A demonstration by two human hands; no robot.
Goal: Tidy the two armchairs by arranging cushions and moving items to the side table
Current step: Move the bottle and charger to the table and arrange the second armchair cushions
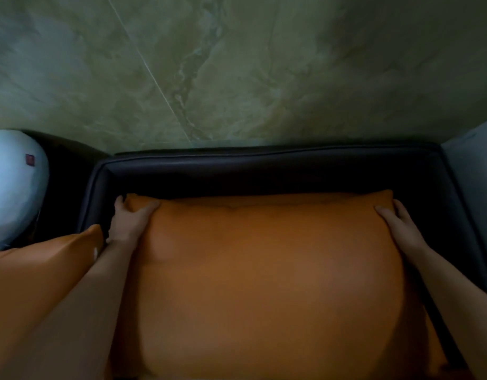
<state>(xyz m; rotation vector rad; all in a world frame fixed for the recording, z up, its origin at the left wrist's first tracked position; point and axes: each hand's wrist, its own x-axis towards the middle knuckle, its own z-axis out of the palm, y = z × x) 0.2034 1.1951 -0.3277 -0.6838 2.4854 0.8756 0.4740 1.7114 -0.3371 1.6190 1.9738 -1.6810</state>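
A large orange cushion fills the seat of a dark armchair, its top edge against the chair's back. My left hand grips the cushion's top left corner, thumb on the front and fingers behind. My right hand holds the top right corner, fingers wrapped over its edge. A second orange cushion lies at the lower left, beside my left forearm. A pale blue-white cushion sits at the far left on the neighbouring dark seat.
A green marbled wall stands straight behind the armchair. A grey surface rises past the chair's right arm. The chair's raised arms hem the cushion in on both sides.
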